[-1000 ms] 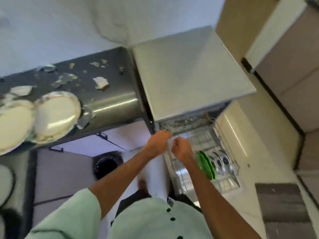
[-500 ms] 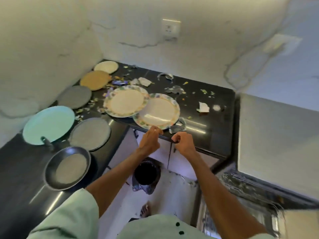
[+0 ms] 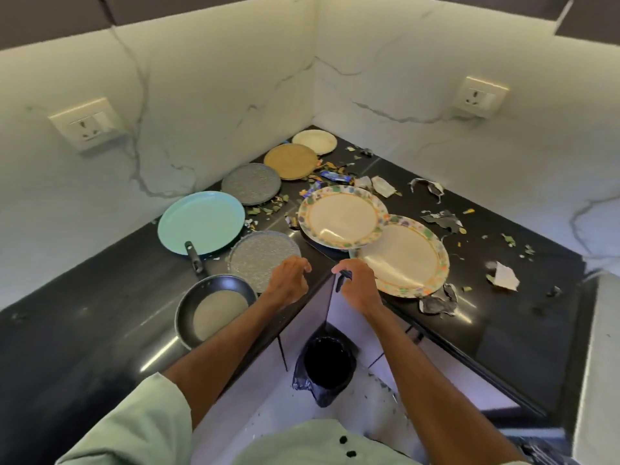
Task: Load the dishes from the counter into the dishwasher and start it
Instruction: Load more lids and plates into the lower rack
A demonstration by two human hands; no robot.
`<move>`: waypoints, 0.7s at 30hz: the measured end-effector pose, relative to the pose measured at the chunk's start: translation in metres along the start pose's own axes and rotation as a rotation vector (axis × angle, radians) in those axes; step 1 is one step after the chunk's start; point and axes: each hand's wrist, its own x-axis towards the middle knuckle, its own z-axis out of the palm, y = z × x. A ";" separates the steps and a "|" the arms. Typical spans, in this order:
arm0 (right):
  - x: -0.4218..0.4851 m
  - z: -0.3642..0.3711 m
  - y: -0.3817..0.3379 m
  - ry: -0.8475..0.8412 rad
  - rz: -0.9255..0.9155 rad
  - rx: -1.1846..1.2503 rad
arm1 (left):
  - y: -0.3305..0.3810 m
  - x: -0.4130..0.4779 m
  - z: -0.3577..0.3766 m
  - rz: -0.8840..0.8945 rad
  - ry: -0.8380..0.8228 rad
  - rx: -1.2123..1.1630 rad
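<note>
Several dishes lie on the black corner counter (image 3: 496, 323). Two floral-rimmed plates overlap, one (image 3: 342, 216) resting partly on the other (image 3: 402, 256). To their left are a teal plate (image 3: 201, 221), two grey plates (image 3: 251, 183) (image 3: 263, 258), a tan plate (image 3: 290, 161) and a cream plate (image 3: 314, 141) in the corner. A black frying pan (image 3: 214, 307) sits near the front edge. My left hand (image 3: 290, 280) hovers at the near grey plate, fingers loosely curled and empty. My right hand (image 3: 357, 285) hovers at the near floral plate's edge, also holding nothing.
Torn wrappers and paper scraps (image 3: 503, 276) litter the counter around the plates. A black-lined bin (image 3: 327, 364) stands on the floor below the counter corner. The dishwasher's grey top (image 3: 600, 364) and a bit of its rack (image 3: 543, 448) show at the right edge.
My view has swung left from the open dishwasher rack to the counter. Both hands have moved from the rack to the counter's front edge near the plates.
</note>
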 end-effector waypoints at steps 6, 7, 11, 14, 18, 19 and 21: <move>0.033 0.022 -0.013 -0.076 -0.072 -0.069 | -0.029 0.004 -0.009 -0.136 -0.006 -0.010; 0.038 0.026 -0.013 -0.091 -0.093 -0.074 | -0.033 0.004 -0.007 -0.154 -0.017 -0.013; 0.057 0.039 -0.012 -0.151 -0.137 -0.100 | -0.040 0.008 0.000 -0.209 -0.040 -0.022; 0.074 0.041 -0.011 -0.205 -0.154 -0.108 | -0.039 0.021 -0.002 -0.247 -0.019 -0.042; 0.106 0.033 -0.004 -0.219 -0.199 -0.106 | -0.027 0.042 -0.007 -0.315 0.021 -0.045; 0.113 0.029 -0.002 -0.212 -0.210 -0.105 | -0.023 0.047 -0.006 -0.323 0.032 -0.040; 0.124 0.020 0.004 -0.207 -0.209 -0.102 | -0.015 0.055 -0.004 -0.338 0.046 -0.038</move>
